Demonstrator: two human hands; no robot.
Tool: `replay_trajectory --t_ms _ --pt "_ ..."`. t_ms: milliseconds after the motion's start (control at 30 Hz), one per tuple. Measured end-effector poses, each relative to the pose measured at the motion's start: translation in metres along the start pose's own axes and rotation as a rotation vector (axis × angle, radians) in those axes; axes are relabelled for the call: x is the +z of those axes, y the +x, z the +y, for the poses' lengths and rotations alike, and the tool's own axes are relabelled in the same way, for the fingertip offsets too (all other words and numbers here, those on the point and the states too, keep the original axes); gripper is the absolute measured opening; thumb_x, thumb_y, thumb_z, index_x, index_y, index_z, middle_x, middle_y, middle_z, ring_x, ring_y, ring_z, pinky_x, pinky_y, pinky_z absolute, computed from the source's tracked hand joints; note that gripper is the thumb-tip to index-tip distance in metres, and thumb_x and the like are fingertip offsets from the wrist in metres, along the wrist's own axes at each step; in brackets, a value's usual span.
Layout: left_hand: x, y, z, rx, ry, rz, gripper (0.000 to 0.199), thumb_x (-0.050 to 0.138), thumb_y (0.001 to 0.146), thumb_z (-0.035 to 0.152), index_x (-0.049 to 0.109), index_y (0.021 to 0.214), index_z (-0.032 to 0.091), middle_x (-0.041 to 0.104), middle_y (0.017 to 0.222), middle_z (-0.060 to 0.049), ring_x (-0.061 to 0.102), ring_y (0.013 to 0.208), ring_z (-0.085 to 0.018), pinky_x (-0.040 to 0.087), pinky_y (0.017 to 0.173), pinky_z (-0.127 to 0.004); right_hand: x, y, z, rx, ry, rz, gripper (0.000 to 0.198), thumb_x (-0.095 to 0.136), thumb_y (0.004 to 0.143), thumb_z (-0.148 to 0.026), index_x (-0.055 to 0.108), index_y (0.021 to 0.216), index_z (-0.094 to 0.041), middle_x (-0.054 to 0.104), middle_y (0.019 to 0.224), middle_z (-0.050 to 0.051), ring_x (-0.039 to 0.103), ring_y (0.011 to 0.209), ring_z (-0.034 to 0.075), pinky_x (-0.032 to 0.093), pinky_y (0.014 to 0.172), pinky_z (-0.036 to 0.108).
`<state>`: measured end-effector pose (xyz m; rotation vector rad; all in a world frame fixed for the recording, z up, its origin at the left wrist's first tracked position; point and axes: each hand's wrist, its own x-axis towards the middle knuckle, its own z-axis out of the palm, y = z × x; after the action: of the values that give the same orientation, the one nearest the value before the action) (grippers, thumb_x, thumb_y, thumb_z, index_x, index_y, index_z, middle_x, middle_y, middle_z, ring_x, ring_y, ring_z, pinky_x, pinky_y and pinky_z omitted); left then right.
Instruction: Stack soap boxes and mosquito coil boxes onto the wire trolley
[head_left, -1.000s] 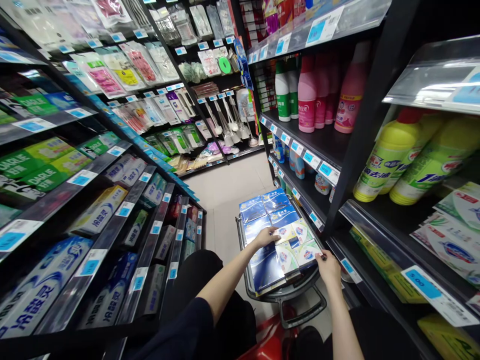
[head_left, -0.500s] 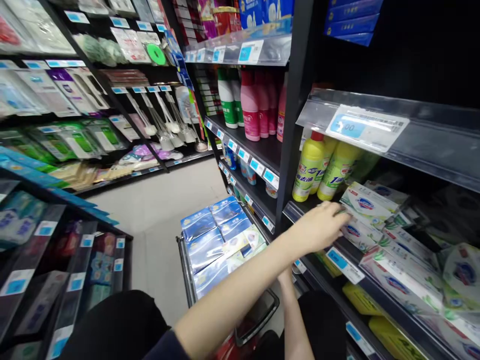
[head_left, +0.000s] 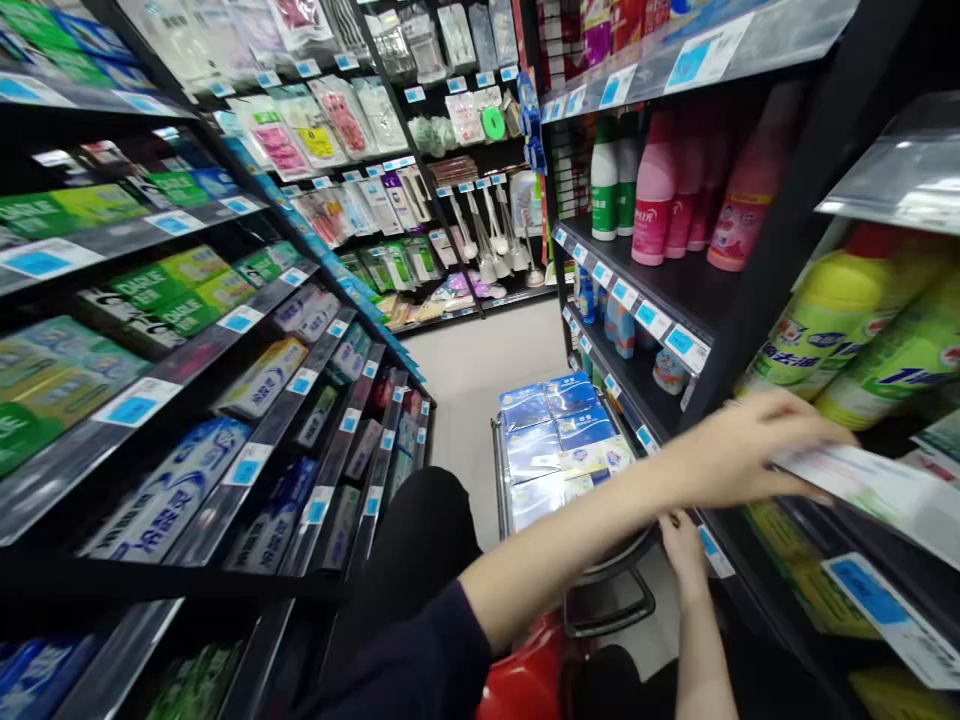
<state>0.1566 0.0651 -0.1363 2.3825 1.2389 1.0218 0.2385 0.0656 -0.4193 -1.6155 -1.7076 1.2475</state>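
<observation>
My left hand [head_left: 791,445] reaches across to the right-hand shelf. Its fingers and thumb pinch the near end of a white soap box [head_left: 892,495], which is blurred and runs off the right edge. Beside that hand, yellow cleaner bottles [head_left: 821,320] stand on the same shelf. Lower down, my right hand [head_left: 681,545] is closed at the near corner of the shopping cart [head_left: 501,480], fingers curled on its dark rim. Blue plastic-wrapped packs [head_left: 532,450] fill much of the cart, with several soap boxes [head_left: 581,462] on the right side.
Pink bottles [head_left: 656,205] stand on the shelf ahead, behind a black upright [head_left: 757,260]. Toothpaste boxes [head_left: 169,490] line the left shelves. A pale floor aisle [head_left: 469,370] runs toward the back rack with hanging ladles [head_left: 487,240]. Something red [head_left: 525,670] is below me.
My view has swung left, bringing the toothpaste shelves in. The left hand, earlier over the soap boxes on the shelf, now holds one. More of my right hand shows.
</observation>
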Motion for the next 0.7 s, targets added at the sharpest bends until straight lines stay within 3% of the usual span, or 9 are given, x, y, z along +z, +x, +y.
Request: replay_trajectory --t_ms 133,200,267,367,533,633,700 --pt "-0.074 -0.076 -0.035 -0.408 -0.729 0.319 0.068 0.08 0.06 0.045 0.058 0.117 0.016 0.063 0.101 -0.007 0.06 0.095 -0.024 0.049 0.086 -0.041 0.0 0.006 0.012 0.059 0.087 -0.026 0.046 0.047 0.07 -0.049 0.065 0.093 -0.013 0.069 0.098 0.016 0.063 0.096 0.031 0.046 0.088 0.04" --pt "-0.098 -0.119 -0.043 -0.552 -0.979 0.487 0.07 0.08 0.058 0.051 0.058 0.116 0.018 0.063 0.092 -0.004 0.06 0.084 -0.019 0.051 0.079 -0.037 0.001 0.006 0.012 0.063 0.084 -0.02 0.049 0.046 0.067 -0.053 0.065 0.092 -0.015 0.07 0.097 0.016 0.063 0.095 0.032 0.045 0.087 0.041" --pt "-0.11 -0.159 -0.042 -0.694 -1.15 0.574 0.066 0.075 0.061 0.054 0.057 0.116 0.023 0.063 0.086 -0.003 0.057 0.072 -0.015 0.049 0.064 -0.03 0.002 0.006 0.009 0.088 0.064 -0.027 0.048 0.047 0.066 -0.053 0.065 0.09 -0.016 0.07 0.095 0.015 0.063 0.095 0.032 0.046 0.086 0.042" --pt "-0.107 -0.208 -0.027 -0.897 -1.334 0.526 0.06 0.065 0.069 0.054 0.056 0.12 0.024 0.063 0.089 -0.007 0.049 0.062 -0.013 0.037 0.046 -0.022 0.004 0.004 0.005 0.107 0.034 -0.047 0.046 0.047 0.065 -0.052 0.065 0.089 -0.017 0.07 0.096 0.014 0.062 0.096 0.033 0.045 0.086 0.042" --pt "-0.072 -0.268 -0.018 -1.027 -1.547 0.488 0.059 0.057 0.069 0.061 0.063 0.104 0.013 0.063 0.096 -0.014 0.044 0.061 -0.01 0.027 0.045 -0.019 0.005 0.006 0.015 0.124 -0.004 -0.072 0.046 0.049 0.065 -0.053 0.066 0.089 -0.018 0.07 0.095 0.014 0.063 0.094 0.033 0.046 0.084 0.042" --pt "-0.054 -0.295 -0.036 -1.118 -1.427 0.405 0.066 0.063 0.06 0.06 0.059 0.106 0.012 0.063 0.098 -0.015 0.05 0.064 -0.012 0.031 0.047 -0.02 0.005 0.008 0.025 0.108 -0.015 -0.061 0.044 0.051 0.066 -0.053 0.067 0.088 -0.018 0.071 0.092 0.013 0.064 0.092 0.032 0.047 0.082 0.041" --pt "-0.047 -0.306 -0.054 -1.243 -1.164 0.338 0.068 0.067 0.056 0.049 0.053 0.112 0.014 0.063 0.101 -0.013 0.056 0.069 -0.016 0.041 0.051 -0.023 0.004 0.01 0.029 0.118 -0.038 -0.051 0.043 0.052 0.066 -0.053 0.067 0.087 -0.018 0.071 0.09 0.013 0.065 0.09 0.032 0.048 0.08 0.041"
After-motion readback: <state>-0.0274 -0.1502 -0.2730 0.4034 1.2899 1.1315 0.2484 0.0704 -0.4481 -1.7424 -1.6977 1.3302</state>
